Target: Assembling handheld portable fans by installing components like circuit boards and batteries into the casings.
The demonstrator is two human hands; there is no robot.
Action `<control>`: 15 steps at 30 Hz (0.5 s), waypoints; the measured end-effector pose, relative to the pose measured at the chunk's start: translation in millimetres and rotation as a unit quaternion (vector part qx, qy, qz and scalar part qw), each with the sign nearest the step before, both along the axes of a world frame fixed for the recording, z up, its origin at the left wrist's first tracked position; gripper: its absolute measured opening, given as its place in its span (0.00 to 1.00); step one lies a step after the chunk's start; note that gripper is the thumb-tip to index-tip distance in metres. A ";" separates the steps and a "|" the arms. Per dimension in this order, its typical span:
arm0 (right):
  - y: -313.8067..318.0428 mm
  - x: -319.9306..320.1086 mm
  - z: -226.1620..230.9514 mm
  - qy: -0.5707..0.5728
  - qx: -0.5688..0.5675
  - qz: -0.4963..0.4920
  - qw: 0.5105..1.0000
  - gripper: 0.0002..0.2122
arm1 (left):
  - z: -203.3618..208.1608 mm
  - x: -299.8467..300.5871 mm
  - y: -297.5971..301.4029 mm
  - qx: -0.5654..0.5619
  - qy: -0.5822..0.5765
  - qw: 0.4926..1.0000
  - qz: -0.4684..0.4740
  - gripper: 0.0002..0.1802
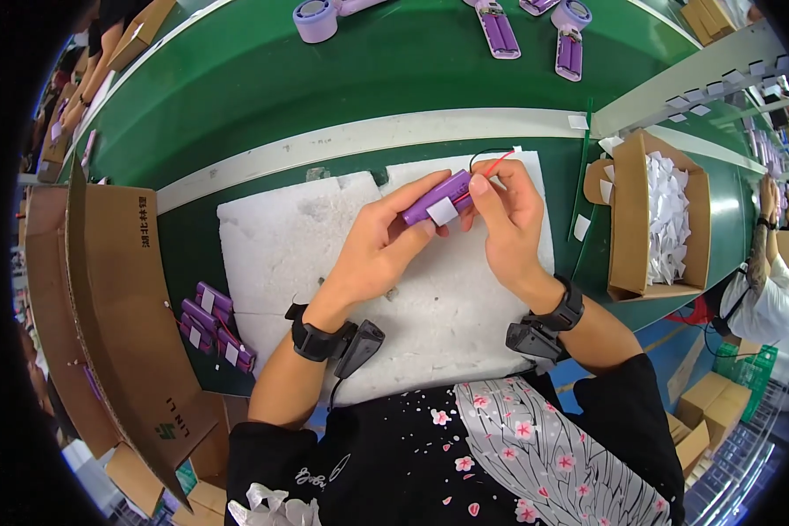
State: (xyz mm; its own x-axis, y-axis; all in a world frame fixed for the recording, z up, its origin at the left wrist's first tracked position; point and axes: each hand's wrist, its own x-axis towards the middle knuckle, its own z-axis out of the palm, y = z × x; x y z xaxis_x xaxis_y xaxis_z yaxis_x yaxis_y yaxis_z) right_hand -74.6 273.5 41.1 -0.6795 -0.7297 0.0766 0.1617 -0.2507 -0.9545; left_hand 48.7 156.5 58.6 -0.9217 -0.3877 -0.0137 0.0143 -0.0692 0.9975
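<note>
Over a white foam sheet (280, 237), a purple battery pack (438, 193) with a white sticker is held up between both hands. My left hand (379, 254) is closed round its left end, thumb beside the sticker. At the other end my right hand (513, 232) pinches the pack where the wires come out, its thumb on top. A red wire (498, 164) and a black one stick out past the right fingers toward the upper right. Several more purple battery packs (203, 317) with white stickers lie left of the sheet.
A tall cardboard box (123, 289) stands on the left. On the right, an open carton (627, 219) holds many white paper pieces. Beyond a pale rail (324, 142), purple handheld fan parts (500, 35) lie on a green belt (394, 79). Other people are at the sides.
</note>
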 end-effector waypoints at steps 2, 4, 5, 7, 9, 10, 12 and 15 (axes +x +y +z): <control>-0.3 0.4 0.2 -0.001 -0.008 -0.001 1.000 0.07 | 0.9 1.8 -1.5 0.018 -0.025 1.000 0.000 0.26; -1.4 0.6 0.1 -0.003 -0.025 -0.003 1.000 0.06 | -0.3 1.3 -4.9 0.050 -0.022 0.998 -0.011 0.27; -1.9 1.0 -0.4 -0.004 -0.024 -0.003 1.000 0.06 | -0.9 0.9 -5.7 0.066 -0.021 0.997 -0.016 0.27; -3.1 2.4 -1.6 -0.016 -0.042 -0.004 0.999 0.06 | -0.2 0.3 -5.6 0.072 -0.018 0.997 -0.013 0.27; -2.5 2.5 -2.6 -0.023 -0.049 -0.005 0.999 0.06 | 0.5 0.0 -5.3 0.084 -0.011 0.996 -0.006 0.27; -1.4 2.1 -2.9 -0.015 -0.046 -0.003 0.999 0.06 | 0.2 0.0 -5.0 0.085 -0.012 0.996 -0.007 0.27; -0.9 0.6 -3.4 0.001 -0.042 0.003 0.999 0.07 | -0.4 -0.3 -5.3 0.082 -0.003 0.997 -0.006 0.26; -1.9 -0.1 -2.8 0.002 -0.041 0.000 0.999 0.07 | 1.7 -1.6 -4.7 0.084 0.001 0.996 -0.008 0.25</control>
State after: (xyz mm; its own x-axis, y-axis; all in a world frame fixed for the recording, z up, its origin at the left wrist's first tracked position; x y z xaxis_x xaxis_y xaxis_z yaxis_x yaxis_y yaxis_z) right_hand -74.7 271.6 38.4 -0.6792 -0.7207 0.1389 0.1582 -0.3285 -0.9312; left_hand 47.1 151.8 60.3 -0.9275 -0.3662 -0.0752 0.0143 -0.2356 0.9717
